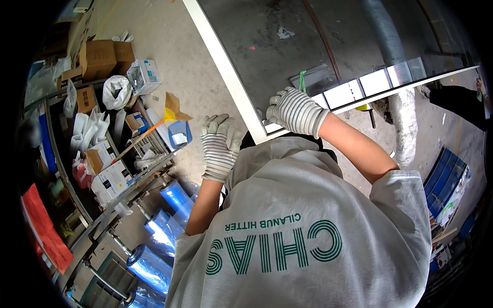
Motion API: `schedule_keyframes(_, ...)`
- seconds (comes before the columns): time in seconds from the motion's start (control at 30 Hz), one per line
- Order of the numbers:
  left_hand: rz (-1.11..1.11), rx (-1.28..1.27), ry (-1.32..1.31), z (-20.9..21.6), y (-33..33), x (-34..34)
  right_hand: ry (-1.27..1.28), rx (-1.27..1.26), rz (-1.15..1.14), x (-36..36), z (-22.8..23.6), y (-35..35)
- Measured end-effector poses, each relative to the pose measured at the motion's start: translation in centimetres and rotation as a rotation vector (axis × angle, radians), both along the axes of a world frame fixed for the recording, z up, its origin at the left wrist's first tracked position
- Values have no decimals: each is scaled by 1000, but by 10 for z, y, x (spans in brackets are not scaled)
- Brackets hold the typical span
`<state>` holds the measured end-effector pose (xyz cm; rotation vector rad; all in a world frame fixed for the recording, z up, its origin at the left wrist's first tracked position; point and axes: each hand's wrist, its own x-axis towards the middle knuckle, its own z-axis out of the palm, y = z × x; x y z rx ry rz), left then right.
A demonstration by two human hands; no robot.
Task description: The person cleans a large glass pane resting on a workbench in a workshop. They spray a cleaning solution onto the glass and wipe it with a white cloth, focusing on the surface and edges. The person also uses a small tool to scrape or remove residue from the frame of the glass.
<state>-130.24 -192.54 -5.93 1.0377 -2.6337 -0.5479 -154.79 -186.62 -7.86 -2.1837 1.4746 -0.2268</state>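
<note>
A large dark glass panel with a white frame (226,69) stretches away in front of me, its near corner close to my body. My right hand (298,112), in a white-and-grey striped knit glove, rests over the glass by that corner. Its fingers are curled closed, and what they hold, if anything, is hidden. Just beyond the knuckles is a green cord or strip (303,80). My left hand (220,146), gloved alike, is held to the left of the frame corner. Its fingers are stretched out and slightly apart, with nothing in them.
On the left, a rack or cart (118,197) carries boxes, white sheets and an orange-handled tool (141,137). Below are several rolls of blue film (150,267). Cardboard boxes (97,59) stand farther back. A silver duct (405,126), a blue crate (446,179) and a dark-clothed person (457,106) are to the right.
</note>
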Motion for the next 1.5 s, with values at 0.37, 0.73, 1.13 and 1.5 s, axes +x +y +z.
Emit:
schedule_keyframes(0.37, -14, 46, 11, 3, 4, -5, -380, 206, -80, -6, 3, -3)
schedule_keyframes(0.73, -359, 52, 147, -2, 6, -33, -100, -143, -266, -19, 3, -39)
schedule_keyframes(1.13, -528, -464, -282, -10, -112, -82, -513, -167, -749, -31, -10, 27)
schedule_keyframes(1.5, -631, 161, 103, -12, 0, -57, -173, 5, -663, -1, -5, 12)
